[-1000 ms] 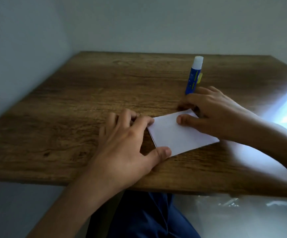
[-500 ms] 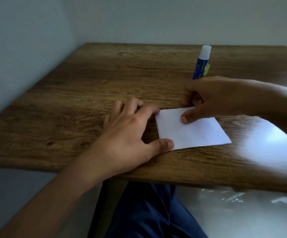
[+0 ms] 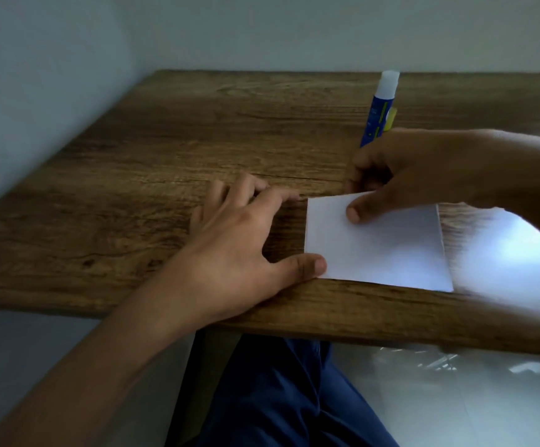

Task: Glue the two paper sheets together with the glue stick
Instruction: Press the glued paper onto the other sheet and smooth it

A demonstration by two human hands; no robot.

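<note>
A dark brown wooden table (image 3: 172,150) with a strong streaky grain fills most of the view, its far edge against a pale wall and its near edge running across the lower half. A white rectangular paper sheet (image 3: 378,250) lies flat on the tabletop near the front edge, right of centre; whether it is one sheet or two stacked cannot be told. Behind it, towards the back right, a slim blue glue stick with a white cap (image 3: 379,108) stands upright on the wood, well apart from the paper. A bright patch of light falls on the table surface just right of the paper
</note>
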